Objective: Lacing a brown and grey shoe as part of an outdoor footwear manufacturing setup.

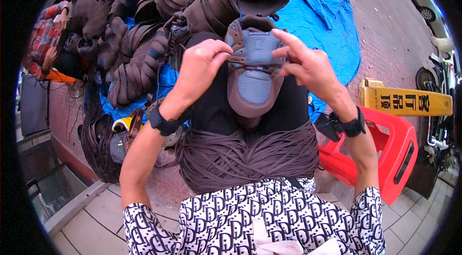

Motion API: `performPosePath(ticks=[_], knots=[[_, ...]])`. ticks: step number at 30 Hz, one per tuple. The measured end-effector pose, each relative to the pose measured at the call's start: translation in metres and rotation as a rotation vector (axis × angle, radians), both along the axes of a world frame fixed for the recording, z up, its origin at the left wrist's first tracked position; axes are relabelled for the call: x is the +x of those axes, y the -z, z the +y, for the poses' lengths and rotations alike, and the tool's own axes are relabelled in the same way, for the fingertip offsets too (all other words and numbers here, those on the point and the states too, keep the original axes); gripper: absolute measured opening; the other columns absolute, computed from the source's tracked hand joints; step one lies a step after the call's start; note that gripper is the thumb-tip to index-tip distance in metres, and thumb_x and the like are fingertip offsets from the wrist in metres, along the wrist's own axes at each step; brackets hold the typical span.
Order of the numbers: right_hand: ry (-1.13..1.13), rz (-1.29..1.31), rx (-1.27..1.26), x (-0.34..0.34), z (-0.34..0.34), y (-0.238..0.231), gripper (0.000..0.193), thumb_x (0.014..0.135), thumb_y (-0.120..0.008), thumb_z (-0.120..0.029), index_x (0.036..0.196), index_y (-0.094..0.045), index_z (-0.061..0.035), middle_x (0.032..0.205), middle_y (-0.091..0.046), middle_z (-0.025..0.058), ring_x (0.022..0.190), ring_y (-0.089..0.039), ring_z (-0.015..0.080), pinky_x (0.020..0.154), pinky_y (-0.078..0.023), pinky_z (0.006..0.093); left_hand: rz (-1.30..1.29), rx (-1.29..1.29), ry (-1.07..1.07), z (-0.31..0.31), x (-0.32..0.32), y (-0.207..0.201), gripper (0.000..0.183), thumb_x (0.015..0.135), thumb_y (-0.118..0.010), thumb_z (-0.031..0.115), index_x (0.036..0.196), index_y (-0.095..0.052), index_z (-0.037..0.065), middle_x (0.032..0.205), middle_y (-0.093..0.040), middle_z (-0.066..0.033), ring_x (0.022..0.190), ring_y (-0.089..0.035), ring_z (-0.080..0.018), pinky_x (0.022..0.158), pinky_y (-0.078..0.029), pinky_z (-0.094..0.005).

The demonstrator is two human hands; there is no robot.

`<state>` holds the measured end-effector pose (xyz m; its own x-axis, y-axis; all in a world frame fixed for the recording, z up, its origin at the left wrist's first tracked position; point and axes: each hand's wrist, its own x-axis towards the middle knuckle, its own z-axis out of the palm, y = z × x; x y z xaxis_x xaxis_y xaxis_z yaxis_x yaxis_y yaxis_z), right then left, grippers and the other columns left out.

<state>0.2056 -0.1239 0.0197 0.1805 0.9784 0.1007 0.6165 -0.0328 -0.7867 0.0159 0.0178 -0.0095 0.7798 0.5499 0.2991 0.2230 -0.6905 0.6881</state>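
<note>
While the brown-and-grey shoe upper [255, 86] lies toe toward the wearer over the dark-trousered knees [210, 106], both hands meet it from opposite sides. The left hand [204, 65] sits just beside its left edge, the thumb and forefinger together in a pinch on a brown shoelace [250, 65] that crosses the upper below the grey tongue [262, 45]. The right hand [305, 62] is at the opposite edge, its forefinger stretched out near the collar and the thumb lower down, so the fingers stand apart; whether any of them grips the lace I cannot tell. The upper thus lies between the two hands, its rounded toe below both sets of fingertips.

Across the lap, nearer the body, spreads a thick bundle of brown laces [250, 159]. Beyond the upper, more brown shoe uppers [139, 65] are heaped and nested on the left, partly over a blue tarpaulin [332, 29] that reaches to the right. A red plastic stool [397, 132] stands near the right forearm, with a yellow sign [404, 101] behind it. At the far left, another person in a red plaid sleeve [45, 38] is well apart from these hands.
</note>
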Motion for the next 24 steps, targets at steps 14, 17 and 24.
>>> performPosePath(ticks=[14, 17, 24], knots=[[-0.092, 0.105, -0.116, -0.013, 0.042, 0.006, 0.014, 0.070, -0.058, -0.003, 0.082, -0.065, 0.0001, 0.064, -0.060, 0.0034, 0.048, -0.053, 0.0069, 0.044, -0.042, 0.0211, 0.033, 0.139, 0.055, -0.014, 0.012, 0.009, 0.009, 0.073, -0.058, 0.001, 0.082, -0.057, 0.001, 0.078, -0.058, -0.0131, 0.076, -0.058, -0.0281, 0.066, -0.046, -0.0331], [-0.126, 0.118, -0.230, -0.020, 0.049, 0.006, 0.015, 0.069, -0.057, -0.002, 0.082, -0.065, 0.0012, 0.064, -0.060, 0.0041, 0.047, -0.052, 0.0072, 0.044, -0.042, 0.0214, 0.014, 0.186, 0.103, -0.011, 0.010, 0.009, 0.008, 0.072, -0.057, 0.001, 0.079, -0.055, 0.002, 0.073, -0.055, -0.0137, 0.073, -0.055, -0.0307, 0.063, -0.045, -0.0379], [-0.017, 0.552, -0.462, -0.017, 0.050, -0.002, 0.011, 0.071, -0.057, -0.001, 0.078, -0.064, 0.0006, 0.062, -0.060, 0.0059, 0.047, -0.054, 0.0067, 0.040, -0.037, 0.0179, 0.069, 0.549, 0.111, -0.020, 0.009, 0.003, 0.009, 0.066, -0.054, 0.002, 0.074, -0.049, 0.002, 0.067, -0.048, -0.0102, 0.065, -0.051, -0.0250, 0.057, -0.045, -0.0332]])
